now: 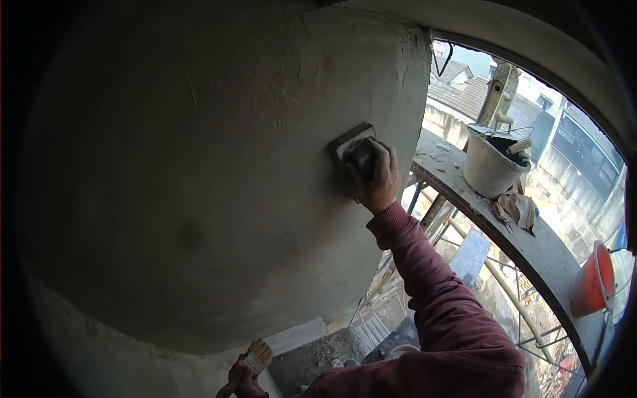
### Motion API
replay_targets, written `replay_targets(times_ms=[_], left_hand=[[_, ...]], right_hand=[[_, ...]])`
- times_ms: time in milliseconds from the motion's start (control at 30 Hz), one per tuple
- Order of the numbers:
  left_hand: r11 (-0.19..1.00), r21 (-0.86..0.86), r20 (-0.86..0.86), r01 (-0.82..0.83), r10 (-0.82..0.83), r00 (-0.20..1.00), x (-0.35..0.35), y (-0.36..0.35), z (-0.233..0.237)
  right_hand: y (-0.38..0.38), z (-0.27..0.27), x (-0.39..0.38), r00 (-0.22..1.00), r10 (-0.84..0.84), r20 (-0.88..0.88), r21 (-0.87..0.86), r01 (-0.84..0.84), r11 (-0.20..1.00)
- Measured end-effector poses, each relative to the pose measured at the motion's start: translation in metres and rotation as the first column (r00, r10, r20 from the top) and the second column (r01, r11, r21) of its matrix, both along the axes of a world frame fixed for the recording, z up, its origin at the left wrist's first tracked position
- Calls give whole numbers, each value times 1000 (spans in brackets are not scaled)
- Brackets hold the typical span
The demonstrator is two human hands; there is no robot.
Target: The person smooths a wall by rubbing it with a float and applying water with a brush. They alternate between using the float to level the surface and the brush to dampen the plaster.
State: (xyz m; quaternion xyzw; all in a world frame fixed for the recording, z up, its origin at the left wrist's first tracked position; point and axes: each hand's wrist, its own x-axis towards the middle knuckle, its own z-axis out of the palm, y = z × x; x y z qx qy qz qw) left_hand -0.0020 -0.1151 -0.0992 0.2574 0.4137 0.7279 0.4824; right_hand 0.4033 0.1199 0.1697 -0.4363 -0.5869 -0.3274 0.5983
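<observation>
My right hand (381, 174), at the end of a maroon sleeve, is closed around the dark grip of a small plastering float (344, 140). The float's flat plate lies against the grey plastered wall (265, 179), close to its right edge. Low in the view, my left hand (245, 383) grips a paintbrush (257, 357) by its handle, with the pale bristles pointing up and right. Thin ridges and scratches mark the plaster, mostly higher up the wall.
A curved ledge (547, 255) runs along the right side. On it stand a plaster-stained white bucket (488, 166) with a handled tool inside, a crumpled paper bag (519, 209) and an orange bucket (587, 288). Scaffold poles (514, 302) and a drop to the ground lie beyond.
</observation>
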Motion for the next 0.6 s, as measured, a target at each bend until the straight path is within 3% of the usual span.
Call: replay_targets(times_ms=[67, 167, 233, 300, 400, 500, 600], left_hand=[[998, -64, -35, -8, 6, 999, -2, -3, -5], [999, -22, 10, 29, -29, 1000, 0, 2, 3], [997, -59, -5, -48, 48, 999, 8, 5, 5], [999, -21, 16, -28, 28, 999, 7, 7, -2], [1000, -24, -2, -6, 6, 1000, 3, 3, -1], [999, -35, -5, -22, 22, 1000, 8, 3, 9], [998, -37, -5, -60, 59, 998, 8, 3, 2]], right_hand=[[8, 51, -13, 999, 8, -33, 116, -5, 993], [3, 25, -38, 993, 108, 46, 42, -110, 993], [-1, -36, -35, 987, 93, 130, -76, -83, 994], [-7, -55, -27, 972, 138, 192, -101, -121, 988], [1, 29, -21, 972, 57, 227, 32, -66, 997], [10, 107, -20, 993, 6, 117, 151, -24, 988], [8, 94, -24, 996, 32, 89, 136, -44, 990]])
